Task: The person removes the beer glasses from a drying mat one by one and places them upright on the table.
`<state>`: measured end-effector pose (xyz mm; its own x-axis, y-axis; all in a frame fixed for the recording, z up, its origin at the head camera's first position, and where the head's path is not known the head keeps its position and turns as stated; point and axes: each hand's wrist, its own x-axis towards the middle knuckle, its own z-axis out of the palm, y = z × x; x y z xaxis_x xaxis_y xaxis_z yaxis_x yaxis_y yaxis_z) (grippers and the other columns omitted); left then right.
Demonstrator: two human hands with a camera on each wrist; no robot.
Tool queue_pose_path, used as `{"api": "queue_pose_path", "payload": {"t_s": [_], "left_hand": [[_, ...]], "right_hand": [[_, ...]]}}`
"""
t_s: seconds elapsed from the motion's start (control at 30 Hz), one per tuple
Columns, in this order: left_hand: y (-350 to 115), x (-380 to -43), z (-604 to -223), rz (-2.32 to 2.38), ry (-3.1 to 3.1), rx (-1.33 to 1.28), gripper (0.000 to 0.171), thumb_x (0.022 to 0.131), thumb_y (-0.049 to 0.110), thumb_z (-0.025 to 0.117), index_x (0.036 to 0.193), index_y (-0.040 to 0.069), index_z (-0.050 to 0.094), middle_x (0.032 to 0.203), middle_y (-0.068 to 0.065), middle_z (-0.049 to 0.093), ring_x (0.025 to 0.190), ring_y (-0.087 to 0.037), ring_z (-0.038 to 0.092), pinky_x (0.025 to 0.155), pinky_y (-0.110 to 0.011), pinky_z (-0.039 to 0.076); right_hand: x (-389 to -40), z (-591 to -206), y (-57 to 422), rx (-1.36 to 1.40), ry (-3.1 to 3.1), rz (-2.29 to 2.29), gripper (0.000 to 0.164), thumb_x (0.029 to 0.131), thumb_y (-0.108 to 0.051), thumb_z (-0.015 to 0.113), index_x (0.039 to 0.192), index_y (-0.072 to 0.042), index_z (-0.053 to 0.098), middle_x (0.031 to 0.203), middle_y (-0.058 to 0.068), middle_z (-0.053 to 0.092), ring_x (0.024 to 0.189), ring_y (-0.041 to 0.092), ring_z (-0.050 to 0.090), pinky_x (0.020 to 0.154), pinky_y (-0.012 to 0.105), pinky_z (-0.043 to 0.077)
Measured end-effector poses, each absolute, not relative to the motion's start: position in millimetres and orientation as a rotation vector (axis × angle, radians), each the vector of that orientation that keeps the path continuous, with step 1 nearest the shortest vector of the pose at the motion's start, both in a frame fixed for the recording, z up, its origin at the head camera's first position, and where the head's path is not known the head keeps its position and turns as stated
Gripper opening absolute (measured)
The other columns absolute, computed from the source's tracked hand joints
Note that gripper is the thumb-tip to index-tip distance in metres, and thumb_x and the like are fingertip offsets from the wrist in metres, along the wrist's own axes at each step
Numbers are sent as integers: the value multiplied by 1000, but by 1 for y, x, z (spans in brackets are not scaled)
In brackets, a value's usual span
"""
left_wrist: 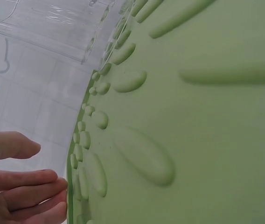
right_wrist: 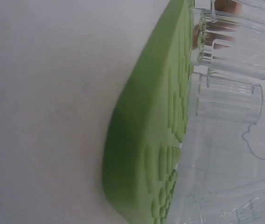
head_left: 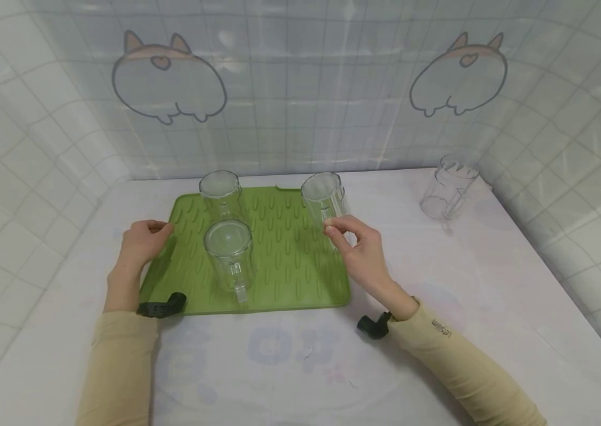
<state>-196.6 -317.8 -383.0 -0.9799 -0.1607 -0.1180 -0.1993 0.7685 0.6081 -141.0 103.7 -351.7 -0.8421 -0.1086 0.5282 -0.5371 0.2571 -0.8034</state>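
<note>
My right hand (head_left: 361, 251) pinches the handle of a clear glass mug (head_left: 323, 192) between thumb and fingertips, over the back right part of a green ridged mat (head_left: 279, 266). In the right wrist view this mug (right_wrist: 251, 210) shows at the lower right, with only a bit of the hand at the edge. At the mat's left edge is my left hand (head_left: 145, 239), fingers extended and fingertips right at the rim; the left wrist view shows the hand (left_wrist: 27, 186) with nothing between thumb and fingers. Two more glass mugs stand on the mat, one behind (head_left: 220, 192) the other (head_left: 228, 251).
Another clear glass mug (head_left: 449, 186) stands on the white cloth (head_left: 492, 296) at the back right. A tiled-pattern backdrop (head_left: 311, 89) rises behind the mat, with similar side walls. Each wrist wears a black camera mount (head_left: 164, 306).
</note>
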Motion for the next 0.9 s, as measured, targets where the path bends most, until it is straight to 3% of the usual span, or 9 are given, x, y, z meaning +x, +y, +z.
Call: {"api": "queue_pose_path", "payload": {"t_s": [0.23,0.5,0.77,0.9], "left_hand": [[-317,-197,-382,992,2918,-303,67,104,43,34,138,-14,47,136,-38,50,120,-53,52,94,-60,49],[-316,-198,-382,977,2948,-313,65,104,42,36,135,-14,49,133,-37,52,117,-52,54,92,-58,51],[-314,-197,-376,984,2971,-316,69,104,45,35,138,-15,46,135,-38,50,119,-52,52,95,-61,48],[-307,-195,-368,1021,2998,-306,67,104,44,35,138,-13,47,135,-37,52,121,-52,51,99,-63,45]], "right_hand": [[-157,-374,108,628,-2144,1574,16,92,3,67,107,7,73,95,18,72,82,23,60,78,22,47],[-156,-376,110,693,-2114,1546,14,93,-5,69,106,-3,75,94,9,73,80,16,59,79,22,48],[-157,-376,111,717,-2119,1498,13,93,-6,69,104,-5,76,91,5,73,79,14,60,82,39,51],[-156,-376,111,726,-2114,1480,13,93,-5,70,104,-4,76,92,6,73,79,14,61,79,39,52]]}}
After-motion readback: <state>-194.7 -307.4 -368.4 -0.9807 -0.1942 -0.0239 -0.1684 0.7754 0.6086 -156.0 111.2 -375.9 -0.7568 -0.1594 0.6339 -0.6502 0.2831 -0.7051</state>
